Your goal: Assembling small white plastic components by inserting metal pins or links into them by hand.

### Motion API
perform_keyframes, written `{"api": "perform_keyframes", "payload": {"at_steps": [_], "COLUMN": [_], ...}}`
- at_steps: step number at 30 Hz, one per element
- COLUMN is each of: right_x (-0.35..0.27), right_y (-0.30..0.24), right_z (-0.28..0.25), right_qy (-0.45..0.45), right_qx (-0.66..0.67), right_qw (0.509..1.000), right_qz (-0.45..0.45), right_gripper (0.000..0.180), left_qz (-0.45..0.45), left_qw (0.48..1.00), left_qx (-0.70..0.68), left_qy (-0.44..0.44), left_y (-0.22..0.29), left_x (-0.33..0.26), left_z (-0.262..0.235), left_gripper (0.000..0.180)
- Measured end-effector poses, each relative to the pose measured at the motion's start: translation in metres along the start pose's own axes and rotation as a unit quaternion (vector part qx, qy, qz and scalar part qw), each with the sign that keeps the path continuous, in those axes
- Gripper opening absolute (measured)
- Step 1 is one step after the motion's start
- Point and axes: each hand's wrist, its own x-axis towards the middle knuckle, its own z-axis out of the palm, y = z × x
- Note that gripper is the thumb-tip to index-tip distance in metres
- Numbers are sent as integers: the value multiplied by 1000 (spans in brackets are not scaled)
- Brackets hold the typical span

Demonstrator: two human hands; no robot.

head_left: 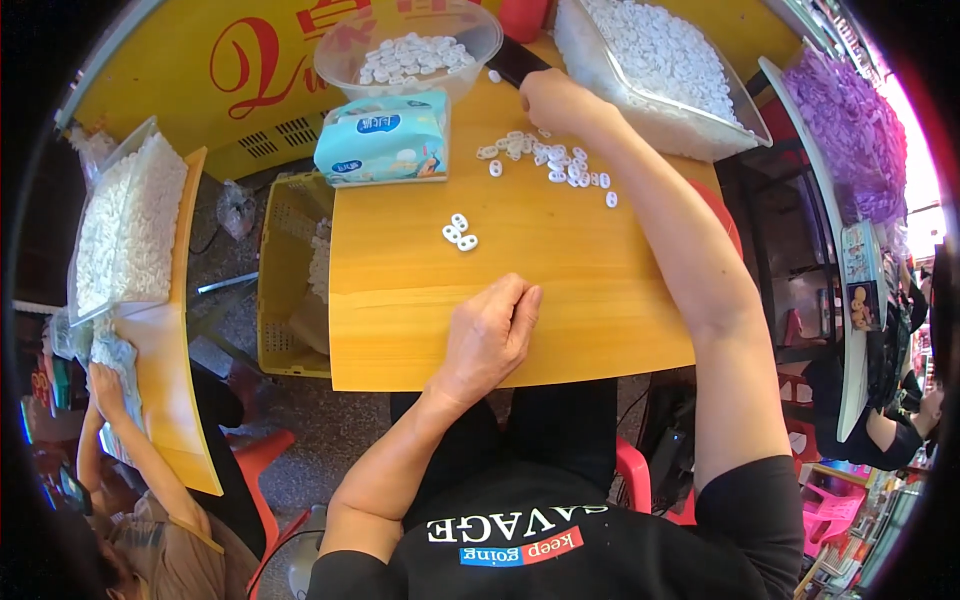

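Note:
My left hand (490,335) rests at the near edge of the wooden table (400,310), its fingers curled closed; whatever it may hold is hidden. My right arm stretches to the far side, where my right hand (560,100) is closed at the end of a dark oblong object (518,64), partly covered by the hand. Below that hand lies a loose cluster of small white oval pieces (570,165) with two dark holes each. Three more such pieces (459,233) sit together mid-table, beyond my left hand.
A clear bowl (330,58) of white pieces stands behind a light blue tissue pack (385,140). At the far right is a large clear bin (690,140) of white pieces. A yellow crate (285,270) stands left of the table. Another person (170,490) works at the left-hand table.

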Motion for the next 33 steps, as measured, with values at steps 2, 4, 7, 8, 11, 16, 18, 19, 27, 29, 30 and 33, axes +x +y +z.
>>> {"api": "perform_keyframes", "payload": {"at_steps": [2,4,7,8,11,16,18,19,27,29,30,33], "right_x": [-15,-18,-20,-21,-27,-47,-61,-70,-122,-127,-130,-136], "right_y": [-16,-6,9,12,16,12,6,-3,3,6,8,6], "right_z": [-23,-16,-7,-5,4,4,4,1,23,22,22,21], "right_qy": [-182,-165,-119,-92,-50,-44,-37,-27,115,115,115,112], "right_qx": [24,10,-14,-26,-30,15,20,25,108,233,233,287], "right_qw": [977,981,991,995,998,999,999,999,976,959,960,950], "right_qz": [106,98,64,38,15,-13,-15,2,-147,-111,-108,-56], "right_gripper": [19,20,22,23,18,19,19,20,14,15,15,15], "left_qz": [8,19,29,26,26,40,29,29,40,39,36,39], "left_qw": [1000,1000,1000,1000,1000,999,1000,1000,999,999,999,999], "left_qx": [3,5,-7,-9,-6,6,2,4,9,12,17,16], "left_qy": [4,4,5,5,6,14,6,5,14,9,7,14], "left_y": [2,2,2,1,2,1,2,2,-3,-2,-2,0], "left_x": [1,2,3,3,3,2,1,1,0,0,1,1], "left_z": [-1,0,3,3,3,5,5,4,6,7,7,6], "left_gripper": [16,16,20,21,20,20,20,20,18,18,18,17]}}
